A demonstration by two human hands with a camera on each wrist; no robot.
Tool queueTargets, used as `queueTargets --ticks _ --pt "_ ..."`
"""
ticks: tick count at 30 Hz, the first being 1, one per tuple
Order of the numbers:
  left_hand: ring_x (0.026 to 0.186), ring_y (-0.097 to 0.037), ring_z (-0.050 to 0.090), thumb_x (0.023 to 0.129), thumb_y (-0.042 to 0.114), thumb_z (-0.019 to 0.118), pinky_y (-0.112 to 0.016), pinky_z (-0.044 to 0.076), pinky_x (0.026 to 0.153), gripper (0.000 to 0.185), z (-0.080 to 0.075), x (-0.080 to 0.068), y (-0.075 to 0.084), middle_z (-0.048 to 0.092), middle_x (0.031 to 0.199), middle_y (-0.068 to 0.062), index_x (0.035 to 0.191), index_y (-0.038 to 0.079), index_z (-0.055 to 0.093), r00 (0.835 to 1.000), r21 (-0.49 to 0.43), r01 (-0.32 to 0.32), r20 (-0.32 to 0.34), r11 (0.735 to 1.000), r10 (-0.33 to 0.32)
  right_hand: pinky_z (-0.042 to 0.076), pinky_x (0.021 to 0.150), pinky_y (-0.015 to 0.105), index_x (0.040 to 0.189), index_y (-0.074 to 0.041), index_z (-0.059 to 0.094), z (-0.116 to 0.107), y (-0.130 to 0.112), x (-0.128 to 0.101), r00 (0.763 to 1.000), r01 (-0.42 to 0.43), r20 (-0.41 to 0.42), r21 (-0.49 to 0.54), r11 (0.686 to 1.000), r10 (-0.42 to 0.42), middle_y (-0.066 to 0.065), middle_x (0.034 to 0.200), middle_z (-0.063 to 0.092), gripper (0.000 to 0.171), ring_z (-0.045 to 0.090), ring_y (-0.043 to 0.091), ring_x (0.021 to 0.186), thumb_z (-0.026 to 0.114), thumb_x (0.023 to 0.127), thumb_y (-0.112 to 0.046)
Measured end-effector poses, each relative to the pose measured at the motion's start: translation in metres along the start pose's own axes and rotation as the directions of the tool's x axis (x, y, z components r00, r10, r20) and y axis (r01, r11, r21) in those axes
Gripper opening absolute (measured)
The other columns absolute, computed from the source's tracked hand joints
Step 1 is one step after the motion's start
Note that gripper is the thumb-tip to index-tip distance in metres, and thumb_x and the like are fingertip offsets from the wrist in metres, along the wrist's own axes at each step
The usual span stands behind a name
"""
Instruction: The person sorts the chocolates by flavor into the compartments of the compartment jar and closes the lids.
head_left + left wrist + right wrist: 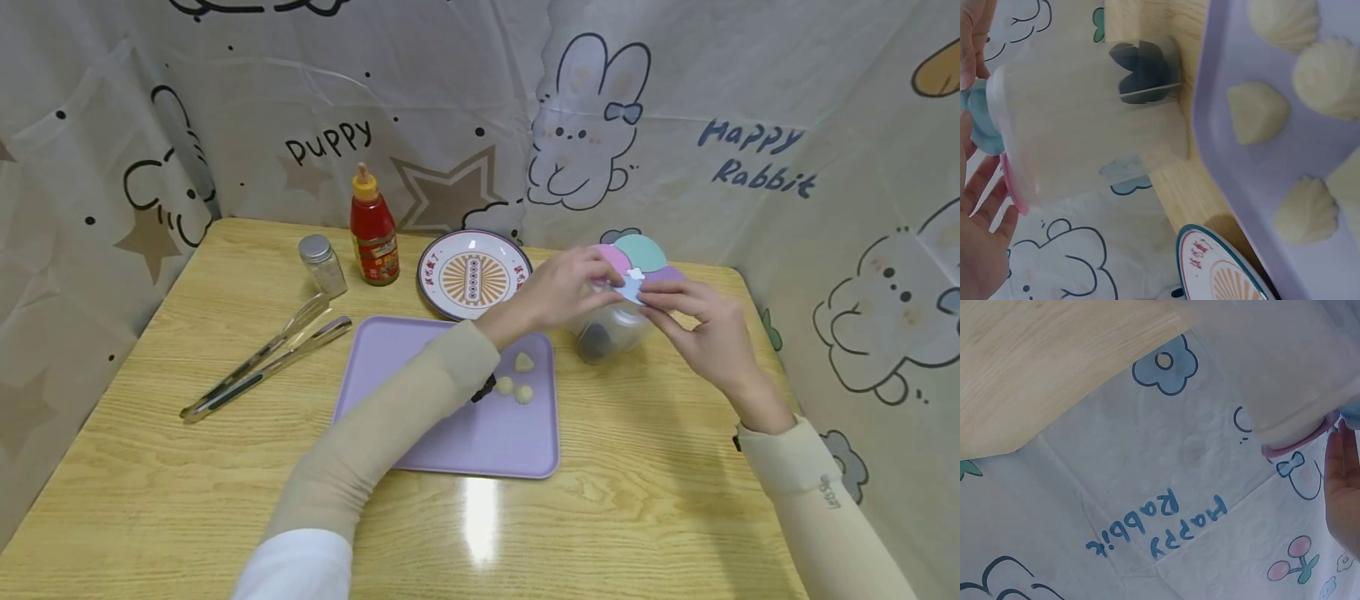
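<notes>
A clear storage container (1085,125) with a lid of pink, green, purple and blue sections stands at the right back of the table. Dark contents (1147,75) show in one of its compartments. My left hand (566,287) reaches across to the lid (641,254), thumb and fingers at the blue and pink sections. Opposite it, my right hand (705,329) pinches the edge of the blue section with thumb and fingers. Several pale bun-shaped pieces (1329,75) and a wedge-shaped one (1257,112) lie on the purple tray (536,462), partly behind my left sleeve.
A patterned plate (438,283) stands behind the tray. To the left are a red sauce bottle (375,237), a metal-capped shaker jar (324,267) and metal tongs (255,375). A printed cloth (450,108) hangs around the back and sides of the table.
</notes>
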State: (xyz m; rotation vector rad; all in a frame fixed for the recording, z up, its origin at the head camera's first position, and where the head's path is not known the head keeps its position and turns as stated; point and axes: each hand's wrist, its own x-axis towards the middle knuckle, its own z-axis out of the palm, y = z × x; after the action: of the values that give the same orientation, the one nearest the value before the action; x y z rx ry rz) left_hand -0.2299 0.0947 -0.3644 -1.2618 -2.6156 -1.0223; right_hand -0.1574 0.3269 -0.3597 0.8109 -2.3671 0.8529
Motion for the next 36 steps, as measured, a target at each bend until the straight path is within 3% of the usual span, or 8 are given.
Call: queueTargets --ticks 2,6,17,23,25,28,32,36 --pt "0.119 -0.014 0.064 0.1 0.038 0.073 -0.025 0.05 0.104 0.03 0.001 -0.002 -0.002 0.072 0.128 0.0 0.121 0.017 0.077 1.0 0.023 -0.015 0.014 1.0 0.015 0.042 0.103 0.004 0.102 0.002 0.082 0.003 -0.001 -0.002 0.999 0.042 0.008 -0.035 0.998 -0.042 0.021 0.104 0.078 0.034 0.072 0.013 0.104 0.086 0.072 0.016" --pt "0.122 -0.014 0.063 0.099 0.04 0.074 -0.025 0.048 0.108 0.029 0.002 -0.005 -0.003 0.072 0.125 0.002 0.117 0.017 0.078 0.999 0.043 -0.049 0.022 0.998 0.048 0.039 0.096 0.002 0.102 0.001 0.082 0.007 -0.001 -0.008 0.995 0.093 0.029 -0.098 0.991 -0.091 0.019 0.103 0.077 0.036 0.069 0.033 0.091 0.088 0.069 0.014" --pt "0.115 -0.014 0.065 0.097 0.036 0.076 -0.022 0.05 0.103 0.027 0.006 -0.006 -0.005 0.074 0.12 -0.001 0.113 0.015 0.081 0.993 0.079 -0.116 -0.02 0.99 0.118 0.04 0.1 0.005 0.1 0.001 0.083 0.011 -0.002 -0.012 0.994 0.107 0.016 -0.142 0.984 -0.106 0.017 0.101 0.077 0.032 0.072 0.035 0.093 0.089 0.07 0.012" --pt "0.111 -0.017 0.066 0.097 0.034 0.076 -0.023 0.051 0.1 0.026 0.008 -0.009 -0.005 0.074 0.115 -0.003 0.109 0.012 0.082 0.977 0.128 -0.198 -0.051 0.972 0.206 0.053 0.081 0.032 0.098 0.001 0.082 0.009 -0.002 -0.011 0.984 0.175 0.058 -0.199 0.964 -0.166 0.018 0.101 0.077 0.034 0.071 0.035 0.093 0.092 0.066 0.01" --pt "0.113 -0.017 0.065 0.098 0.034 0.075 -0.024 0.051 0.102 0.026 0.008 -0.009 -0.005 0.074 0.117 -0.003 0.11 0.012 0.082 0.979 0.127 -0.194 -0.043 0.973 0.201 0.053 0.078 0.039 0.099 0.001 0.082 0.008 -0.002 -0.01 0.982 0.186 0.069 -0.198 0.962 -0.176 0.018 0.103 0.077 0.034 0.071 0.035 0.094 0.092 0.068 0.008" --pt "0.116 -0.017 0.064 0.098 0.035 0.075 -0.024 0.05 0.104 0.026 0.006 -0.007 -0.005 0.073 0.119 -0.003 0.111 0.013 0.081 0.984 0.12 -0.173 -0.026 0.978 0.178 0.054 0.08 0.04 0.101 0.001 0.082 0.006 -0.002 -0.008 0.981 0.189 0.084 -0.199 0.962 -0.175 0.019 0.104 0.076 0.019 0.071 0.036 0.095 0.086 0.084 -0.008" --pt "0.118 -0.016 0.064 0.098 0.037 0.076 -0.025 0.05 0.106 0.027 0.004 -0.005 -0.006 0.073 0.119 -0.002 0.111 0.014 0.081 0.99 0.125 -0.143 -0.003 0.982 0.144 0.051 0.091 0.02 0.101 -0.001 0.082 0.002 0.002 -0.006 0.99 0.106 0.103 -0.095 0.99 -0.096 0.017 0.106 0.077 0.025 0.071 0.028 0.101 0.075 0.098 -0.024" --pt "0.115 -0.014 0.063 0.095 0.043 0.078 -0.024 0.05 0.103 0.031 0.007 -0.003 -0.003 0.071 0.115 0.0 0.109 0.017 0.079 0.993 0.161 -0.111 -0.019 0.981 0.115 0.043 0.097 0.007 0.108 -0.002 0.081 -0.006 0.016 -0.001 0.99 -0.111 0.089 0.042 0.993 0.107 0.017 0.119 0.077 0.016 0.065 0.002 0.112 0.078 0.092 -0.002"
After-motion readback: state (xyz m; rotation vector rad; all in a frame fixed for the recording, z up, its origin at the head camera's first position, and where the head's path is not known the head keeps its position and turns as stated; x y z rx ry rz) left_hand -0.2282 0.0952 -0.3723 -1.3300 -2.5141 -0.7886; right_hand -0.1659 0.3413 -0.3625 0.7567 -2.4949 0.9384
